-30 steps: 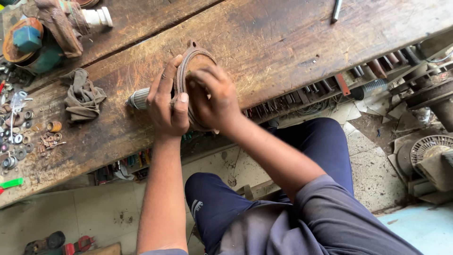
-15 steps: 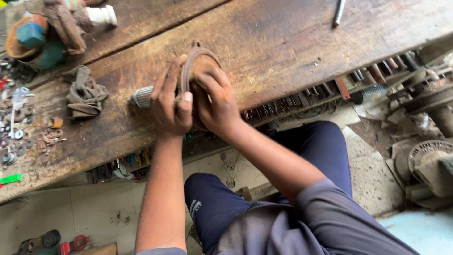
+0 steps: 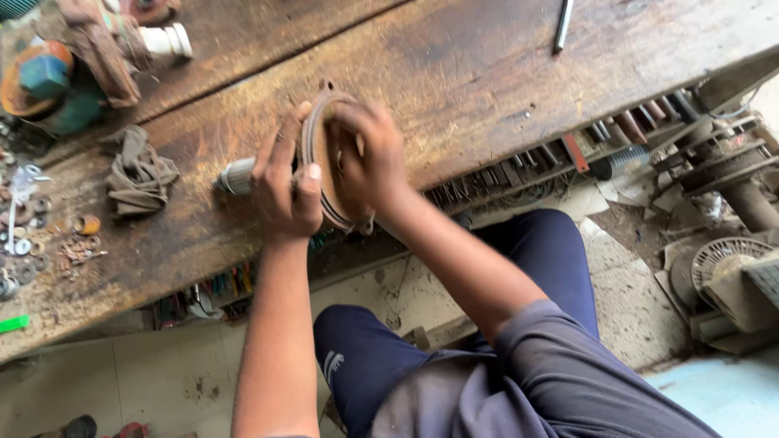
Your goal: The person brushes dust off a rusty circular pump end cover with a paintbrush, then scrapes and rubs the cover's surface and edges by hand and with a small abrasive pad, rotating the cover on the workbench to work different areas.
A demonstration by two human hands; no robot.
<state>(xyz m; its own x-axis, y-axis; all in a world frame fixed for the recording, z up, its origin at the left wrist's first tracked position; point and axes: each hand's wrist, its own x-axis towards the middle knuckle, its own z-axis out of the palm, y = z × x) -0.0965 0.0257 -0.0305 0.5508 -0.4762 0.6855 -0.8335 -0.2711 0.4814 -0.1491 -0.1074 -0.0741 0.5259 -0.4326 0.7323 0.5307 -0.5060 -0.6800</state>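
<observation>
While your left hand (image 3: pixel 286 188) wraps over the near edge of the round rusty motor end cover (image 3: pixel 320 154), fingers curled shut on its rim and thumb pressed on the face, your right hand (image 3: pixel 369 158) lies against the other side of it, blurred, so how tightly it closes there cannot be told. The cover stands on edge at the front of the worn wooden workbench (image 3: pixel 487 73), with a ribbed grey shaft end (image 3: pixel 237 175) poking out to the left from behind your left hand. Whether the cover is seated on that shaft or only leaning against it is hidden by your fingers.

To handle this well, hold the cover square to the shaft, press evenly from both sides, and keep your fingertips off the gap between the rim and what lies behind. The bench edge is close under your wrists, so brace the part against the wood, as it would likely drop towards your lap if it slipped.

A crumpled brown rag (image 3: pixel 139 172) lies just to the left, small washers and nuts (image 3: pixel 32 243) further left, and a steel rod (image 3: pixel 563 24) sits well apart near the far side.
</observation>
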